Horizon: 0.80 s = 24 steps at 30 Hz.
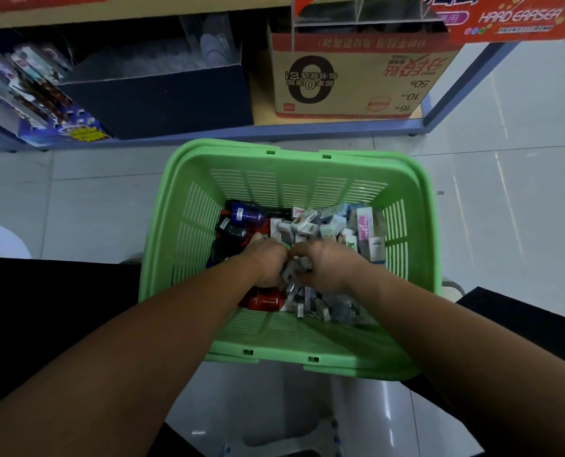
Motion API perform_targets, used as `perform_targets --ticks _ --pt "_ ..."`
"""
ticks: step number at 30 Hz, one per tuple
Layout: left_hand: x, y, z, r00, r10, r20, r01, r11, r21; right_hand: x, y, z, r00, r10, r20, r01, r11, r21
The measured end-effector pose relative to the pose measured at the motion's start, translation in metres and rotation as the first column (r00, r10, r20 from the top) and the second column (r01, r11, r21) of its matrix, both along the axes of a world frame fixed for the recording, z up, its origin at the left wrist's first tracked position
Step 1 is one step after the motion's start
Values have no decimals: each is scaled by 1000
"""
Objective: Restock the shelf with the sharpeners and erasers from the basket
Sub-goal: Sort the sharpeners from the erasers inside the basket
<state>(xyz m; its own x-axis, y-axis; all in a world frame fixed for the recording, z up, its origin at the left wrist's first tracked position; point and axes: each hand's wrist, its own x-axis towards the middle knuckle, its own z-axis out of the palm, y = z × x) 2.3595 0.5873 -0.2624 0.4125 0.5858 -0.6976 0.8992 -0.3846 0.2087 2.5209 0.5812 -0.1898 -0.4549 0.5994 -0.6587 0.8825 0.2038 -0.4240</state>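
A green plastic basket (189, 225) stands on the floor in front of me. Inside lie several boxed erasers (307, 222) on the right and dark, purple and red sharpeners (246, 214) on the left. Both my hands are down in the basket, close together. My left hand (266, 262) and my right hand (327, 265) have their fingers curled around a bunch of small grey-white erasers (296, 270) held between them. The shelf (208, 133) is just beyond the basket.
The bottom shelf holds a dark box (162, 100), a cardboard carton (350, 80) and packs of pens (27, 90) at the left. A red "Hard Eraser" display box (512, 18) sits on the shelf above at the right. White tiled floor surrounds the basket.
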Motion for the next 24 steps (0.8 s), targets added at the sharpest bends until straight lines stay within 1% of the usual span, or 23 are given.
perform_targets --ticks 3,5,6,9,11,13,15,18,19,20,22,23,24 --pt "-7 -3 -1 989 120 80 -118 992 -39 -10 5 -22 996 26 82 -29 999 42" --pt "-12 -5 -1 959 233 160 -221 971 -89 -16 4 -32 988 63 139 -75 994 83" --pt "-14 -6 -1 945 263 193 -248 964 -97 -18 3 -35 987 60 148 -75 992 99" --pt "-19 -7 5 919 310 244 -307 950 -55 -14 7 -41 996 -10 91 -2 991 132" --pt "-21 -3 9 897 344 276 -350 936 -30 -4 12 -42 997 -63 38 58 991 121" --pt "-21 1 14 886 353 300 -367 930 -11 5 16 -38 999 -51 14 50 996 72" --pt "-21 2 18 873 359 331 -385 923 15 8 17 -30 1000 -28 12 27 998 63" --pt "-15 3 26 834 393 387 -447 892 58 13 23 -8 985 -153 -74 163 976 145" --pt "-10 5 31 806 418 418 -486 872 65 16 26 4 980 -181 -86 195 959 204" --pt "-5 7 36 766 455 453 -536 842 60 21 31 15 981 -182 -61 192 943 273" --pt "11 15 47 650 548 527 -641 768 -9 33 38 39 987 -158 34 131 906 402" --pt "20 19 52 595 581 555 -672 738 -51 40 39 48 986 -154 66 109 890 443" --pt "31 23 57 561 593 578 -686 724 -77 48 40 56 985 -157 70 106 873 476"
